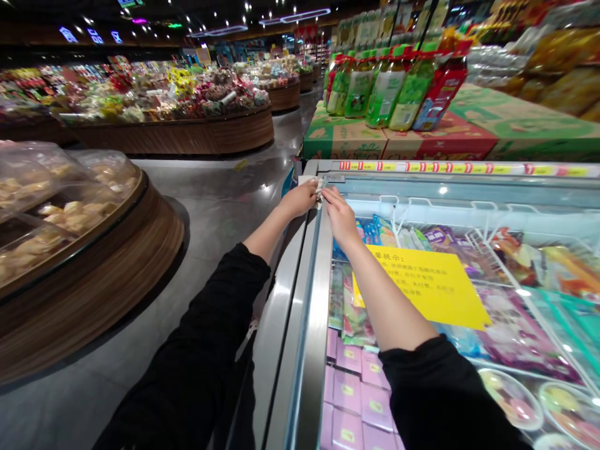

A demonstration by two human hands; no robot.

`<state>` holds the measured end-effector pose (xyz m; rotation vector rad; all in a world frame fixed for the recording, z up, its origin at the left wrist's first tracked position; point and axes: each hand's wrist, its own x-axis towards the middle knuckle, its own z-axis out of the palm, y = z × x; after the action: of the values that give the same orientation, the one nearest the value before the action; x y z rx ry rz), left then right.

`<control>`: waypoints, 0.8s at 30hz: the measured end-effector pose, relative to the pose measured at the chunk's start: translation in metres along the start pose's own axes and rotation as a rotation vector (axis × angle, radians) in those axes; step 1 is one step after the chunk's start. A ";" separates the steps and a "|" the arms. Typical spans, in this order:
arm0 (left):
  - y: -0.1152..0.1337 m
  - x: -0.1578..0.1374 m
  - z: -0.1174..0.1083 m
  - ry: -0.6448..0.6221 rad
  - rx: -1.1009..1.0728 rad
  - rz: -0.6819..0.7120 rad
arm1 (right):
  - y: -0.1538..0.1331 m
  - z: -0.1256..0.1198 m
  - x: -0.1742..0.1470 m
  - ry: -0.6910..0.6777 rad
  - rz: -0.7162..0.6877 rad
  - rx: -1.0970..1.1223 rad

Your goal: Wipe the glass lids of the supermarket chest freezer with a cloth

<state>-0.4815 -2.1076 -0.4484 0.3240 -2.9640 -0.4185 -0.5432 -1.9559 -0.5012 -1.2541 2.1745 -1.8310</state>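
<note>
At the far left corner of a chest freezer, my left hand (pixel 300 199) closes its fingers on a small crumpled white cloth or tissue (pixel 319 186). My right hand (pixel 341 215) meets it from the other side, its bent fingers gripping the same white piece. Both hands rest at the freezer's metal frame (pixel 312 325). Under my right forearm a yellow sign (pixel 435 284) with printed text lies on the glass top. Below the glass are purple boxes (pixel 349 394), bagged frozen goods (pixel 520 331) and round tubs (pixel 510 397).
Bottles (pixel 379 90) stand on green and red cartons (pixel 440 140) behind the freezer's price strip (pixel 450 168). A round wooden display (pixel 89 275) with food under clear covers is at left. Grey floor (pixel 220 219) runs between it and the freezer. A candy-filled stand (pixel 187 134) is farther back.
</note>
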 end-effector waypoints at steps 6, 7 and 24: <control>0.034 -0.075 -0.008 -0.006 0.004 -0.009 | 0.002 -0.002 -0.002 -0.005 -0.007 -0.055; 0.040 -0.087 -0.009 -0.008 -0.003 -0.016 | 0.000 -0.003 -0.003 -0.009 0.004 -0.072; 0.087 -0.269 0.000 0.063 -0.145 -0.025 | -0.119 -0.030 -0.158 -0.356 -0.099 -0.577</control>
<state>-0.2377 -1.9641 -0.4495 0.3508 -2.8512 -0.6101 -0.3872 -1.8367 -0.4635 -1.6445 2.5295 -0.9056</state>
